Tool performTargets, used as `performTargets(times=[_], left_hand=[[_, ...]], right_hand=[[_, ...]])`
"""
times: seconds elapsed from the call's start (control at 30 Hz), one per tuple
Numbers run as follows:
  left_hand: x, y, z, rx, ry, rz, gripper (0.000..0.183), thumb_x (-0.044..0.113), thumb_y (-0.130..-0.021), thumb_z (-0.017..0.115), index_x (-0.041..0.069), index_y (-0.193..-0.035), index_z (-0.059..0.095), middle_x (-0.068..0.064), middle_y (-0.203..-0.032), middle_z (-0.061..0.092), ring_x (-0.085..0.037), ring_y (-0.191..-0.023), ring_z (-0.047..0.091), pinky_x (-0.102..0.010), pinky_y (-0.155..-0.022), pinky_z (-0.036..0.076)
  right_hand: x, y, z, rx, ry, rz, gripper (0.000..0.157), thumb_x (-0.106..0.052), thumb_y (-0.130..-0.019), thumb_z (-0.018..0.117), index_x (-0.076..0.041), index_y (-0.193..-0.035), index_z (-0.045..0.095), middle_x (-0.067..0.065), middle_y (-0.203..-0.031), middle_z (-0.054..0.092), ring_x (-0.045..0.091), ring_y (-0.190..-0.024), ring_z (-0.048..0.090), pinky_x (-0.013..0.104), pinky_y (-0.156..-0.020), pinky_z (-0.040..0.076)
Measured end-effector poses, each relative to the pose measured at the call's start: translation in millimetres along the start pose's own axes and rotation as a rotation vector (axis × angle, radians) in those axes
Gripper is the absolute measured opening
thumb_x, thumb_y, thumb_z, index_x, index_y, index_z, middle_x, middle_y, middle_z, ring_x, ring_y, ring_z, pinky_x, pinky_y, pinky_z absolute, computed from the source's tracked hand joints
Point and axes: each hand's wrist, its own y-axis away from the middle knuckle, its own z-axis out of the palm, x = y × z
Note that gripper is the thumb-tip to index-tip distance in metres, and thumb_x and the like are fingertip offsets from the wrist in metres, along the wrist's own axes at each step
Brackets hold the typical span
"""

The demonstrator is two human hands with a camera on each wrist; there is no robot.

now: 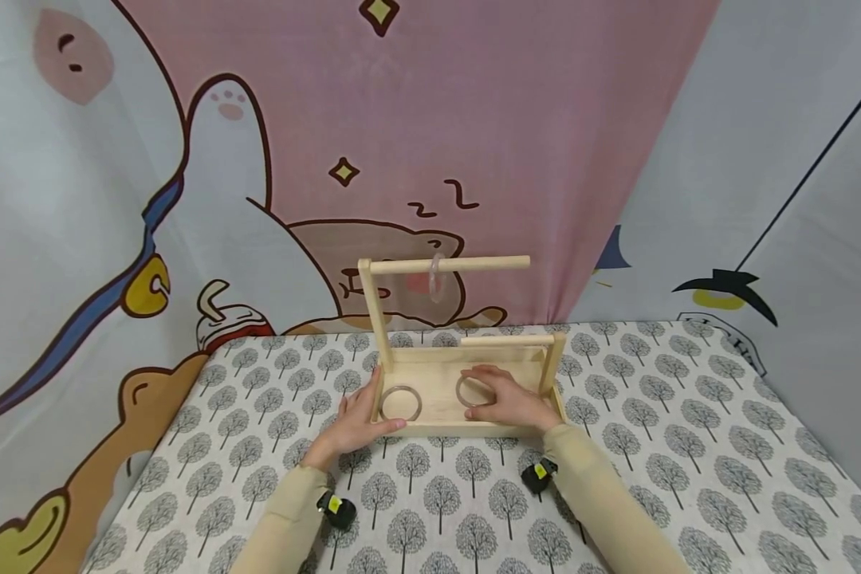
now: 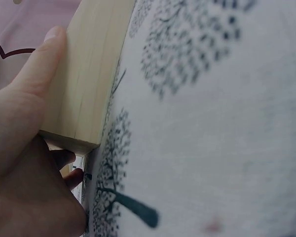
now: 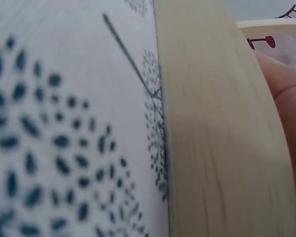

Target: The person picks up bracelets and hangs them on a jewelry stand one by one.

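Note:
A pale wooden stand (image 1: 438, 430) with a shallow tray base stands on the cloth. My left hand (image 1: 355, 422) grips its left front corner, the thumb lying along the front wall; in the left wrist view that thumb (image 2: 42, 64) rests against the wood. Inside the tray at the left lies a greyish ring (image 1: 400, 388). My right hand (image 1: 505, 399) reaches into the tray and holds a second ring (image 1: 461, 388) between thumb and fingers, its right side hidden by the hand. A clear pinkish ring (image 1: 434, 279) hangs on the upper bar (image 1: 481, 263).
A lower, shorter bar (image 1: 505, 340) extends leftward from the right post (image 1: 552, 363), just above my right hand. Tree-patterned cloth (image 1: 445, 494) covers the table. Behind it hangs a cartoon-printed curtain (image 1: 545, 143).

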Motion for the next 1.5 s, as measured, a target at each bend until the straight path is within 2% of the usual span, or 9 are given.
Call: performTargets(times=[0.2, 0.5, 0.73, 0.97, 1.13, 1.5], left_hand=[[-0.3, 0.0, -0.5, -0.001, 0.005, -0.001, 0.107, 0.045, -0.087, 0.069, 0.004, -0.154, -0.003, -0.018, -0.158, 0.014, -0.041, -0.14, 0.017, -0.065, -0.108, -0.006], [-1.2, 0.0, -0.1, 0.0, 0.009, 0.001, 0.107, 0.045, -0.087, 0.069, 0.003, -0.154, -0.004, -0.017, -0.158, 0.013, -0.041, -0.141, 0.016, -0.065, -0.108, -0.006], [-2.2, 0.3, -0.2, -0.005, 0.031, 0.0, 0.107, 0.044, -0.087, 0.069, 0.005, -0.154, -0.004, -0.017, -0.158, 0.013, -0.041, -0.141, 0.015, -0.065, -0.108, -0.007], [-1.7, 0.3, -0.4, 0.0, 0.045, 0.002, 0.107, 0.043, -0.087, 0.07, 0.004, -0.154, -0.004, -0.017, -0.158, 0.013, -0.042, -0.14, 0.014, -0.065, -0.107, -0.008], [-1.0, 0.4, -0.7, 0.001, 0.046, 0.004, 0.107, 0.043, -0.087, 0.07, 0.005, -0.154, -0.004, -0.017, -0.158, 0.013, -0.042, -0.14, 0.015, -0.066, -0.107, -0.008], [-2.5, 0.1, -0.6, 0.002, 0.046, 0.004, 0.107, 0.044, -0.087, 0.069, 0.007, -0.155, -0.004, -0.016, -0.158, 0.013, -0.042, -0.14, 0.015, -0.065, -0.108, -0.007]], right_hand=[[-8.2, -4.3, 2.4, -0.03, 0.014, 0.018, 0.072, -0.031, -0.08, 0.079, -0.009, -0.142, 0.048, 0.019, -0.148, 0.037, 0.04, -0.134, 0.032, 0.068, -0.1, 0.029], [-9.9, -11.2, 11.7, -0.015, 0.012, -0.039, 0.07, -0.028, -0.079, 0.08, -0.004, -0.138, 0.051, 0.023, -0.142, 0.043, 0.044, -0.129, 0.035, 0.063, -0.104, 0.028], [-7.8, -17.7, 17.5, -0.018, 0.069, -0.026, 0.07, -0.034, -0.08, 0.078, -0.007, -0.139, 0.052, 0.021, -0.143, 0.042, 0.043, -0.129, 0.035, 0.062, -0.103, 0.03], [-12.3, -20.6, 16.4, -0.059, 0.117, 0.005, 0.076, -0.037, -0.081, 0.077, -0.01, -0.145, 0.046, 0.02, -0.145, 0.039, 0.045, -0.128, 0.033, 0.065, -0.101, 0.03], [-12.1, -25.2, 18.6, -0.076, 0.179, -0.022, 0.073, -0.037, -0.083, 0.075, -0.011, -0.145, 0.045, 0.017, -0.146, 0.04, 0.044, -0.127, 0.032, 0.064, -0.102, 0.028], [-14.7, -32.9, 27.0, -0.031, 0.174, -0.037, 0.069, -0.027, -0.078, 0.081, -0.012, -0.139, 0.052, 0.015, -0.139, 0.046, 0.038, -0.119, 0.038, 0.057, -0.1, 0.032]])
